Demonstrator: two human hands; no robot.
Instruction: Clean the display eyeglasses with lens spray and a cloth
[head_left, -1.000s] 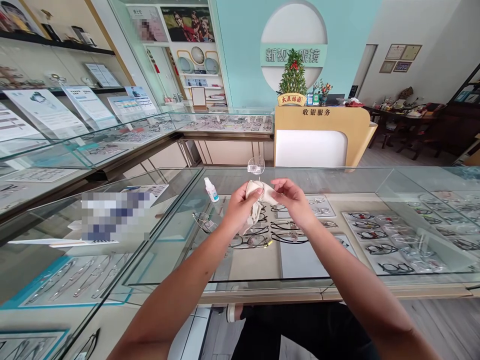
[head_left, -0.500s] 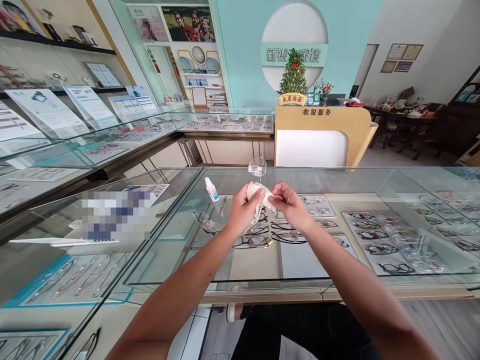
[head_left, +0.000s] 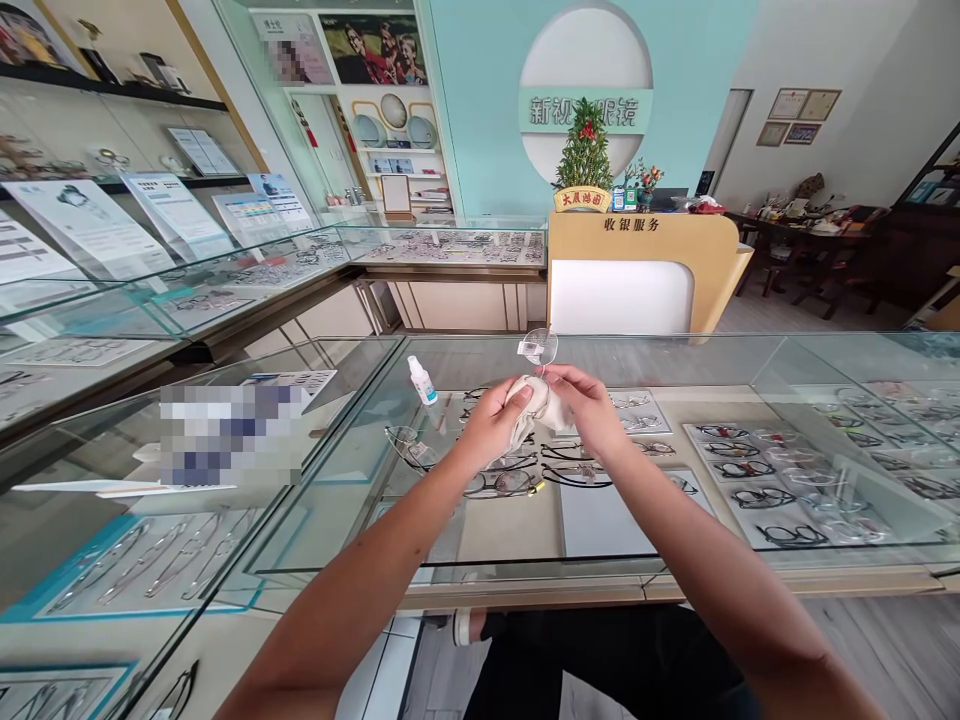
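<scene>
A pair of thin-framed glasses [head_left: 540, 346] stands up above my hands, one lens with a small label showing. The other lens is covered by a pale cloth [head_left: 534, 402]. My left hand [head_left: 491, 420] pinches the cloth from the left, thumb on top. My right hand [head_left: 589, 405] has its fingers closed at the frame and the cloth's right side. Both hands are above the glass counter [head_left: 480, 560]. A small white bottle [head_left: 422, 381] stands on the glass to the left of my hands.
Open glasses [head_left: 409, 447] lie left of my hands, and black-armed glasses [head_left: 577, 466] below them. Trays of frames [head_left: 750, 470] are at the right. A notebook [head_left: 127, 488] is at the left. A cashier desk [head_left: 720, 260] stands beyond the counter.
The glasses have tilted and shifted right and slightly down. My right hand has moved up against the frame, and the cloth has shifted a little right with my left hand.
</scene>
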